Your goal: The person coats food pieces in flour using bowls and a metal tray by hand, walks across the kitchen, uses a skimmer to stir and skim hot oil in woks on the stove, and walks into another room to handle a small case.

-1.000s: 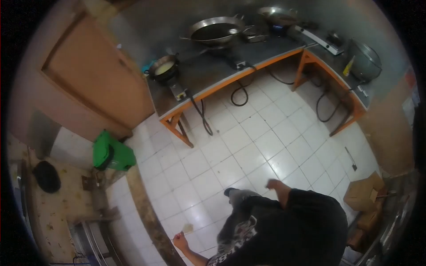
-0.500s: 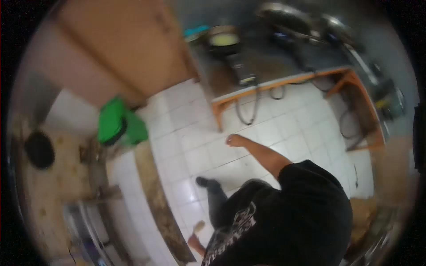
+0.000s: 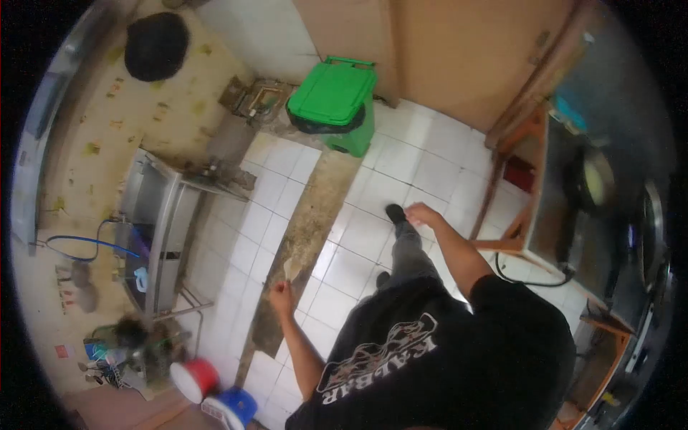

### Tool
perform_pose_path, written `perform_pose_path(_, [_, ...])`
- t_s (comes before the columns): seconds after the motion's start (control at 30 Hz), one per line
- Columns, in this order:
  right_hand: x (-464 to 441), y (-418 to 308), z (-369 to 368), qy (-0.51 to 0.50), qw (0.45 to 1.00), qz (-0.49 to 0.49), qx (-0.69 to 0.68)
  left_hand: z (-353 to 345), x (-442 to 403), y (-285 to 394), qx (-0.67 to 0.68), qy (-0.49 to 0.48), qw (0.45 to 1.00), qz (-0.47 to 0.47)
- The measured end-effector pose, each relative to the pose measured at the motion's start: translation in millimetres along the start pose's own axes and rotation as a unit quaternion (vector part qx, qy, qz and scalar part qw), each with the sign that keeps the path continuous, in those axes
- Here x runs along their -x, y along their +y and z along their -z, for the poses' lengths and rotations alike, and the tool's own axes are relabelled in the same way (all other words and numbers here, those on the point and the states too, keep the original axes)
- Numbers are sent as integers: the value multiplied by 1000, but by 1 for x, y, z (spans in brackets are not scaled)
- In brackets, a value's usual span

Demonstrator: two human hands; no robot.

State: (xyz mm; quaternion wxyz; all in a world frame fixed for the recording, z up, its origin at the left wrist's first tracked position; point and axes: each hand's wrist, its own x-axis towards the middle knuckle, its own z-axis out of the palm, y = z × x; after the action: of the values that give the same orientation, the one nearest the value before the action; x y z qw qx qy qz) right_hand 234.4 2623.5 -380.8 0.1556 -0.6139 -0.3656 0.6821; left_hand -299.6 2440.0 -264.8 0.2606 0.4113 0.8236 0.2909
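Observation:
My left hand point(image 3: 282, 295) is closed around the lower end of a small pale, flat-looking thing point(image 3: 292, 268). It points up from the fingers, and its kind is too blurred to tell. Below that hand runs a brown, stained strip of floor point(image 3: 304, 222). My right hand point(image 3: 423, 215) hangs in front of my body above the white tiles, close in view to my dark shoe point(image 3: 395, 213). Its fingers are curled in, and no object shows in them.
Ahead stands a green lidded bin point(image 3: 331, 93) beside a brown door point(image 3: 466, 64). A metal sink unit point(image 3: 172, 236) is on the left, with a red bucket point(image 3: 204, 374) and a blue bucket point(image 3: 240, 405) nearby. On the right, a counter point(image 3: 559, 236) holds a pan point(image 3: 598, 175).
My view has swung left: the bin and door now lie further right, and the counter has slid to the right edge. My left hand has come up and forward with the pale thing.

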Motion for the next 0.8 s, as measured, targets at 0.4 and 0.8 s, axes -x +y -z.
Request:
perform_pose_path(0.4, [-371, -309, -24, 60, 913, 45, -400, -145, -168, 213, 214, 25, 973, 78])
perform_pose_path(0.8, [-430, -348, 12, -38, 845, 97, -525, -243, -335, 413, 174, -29, 984, 24])
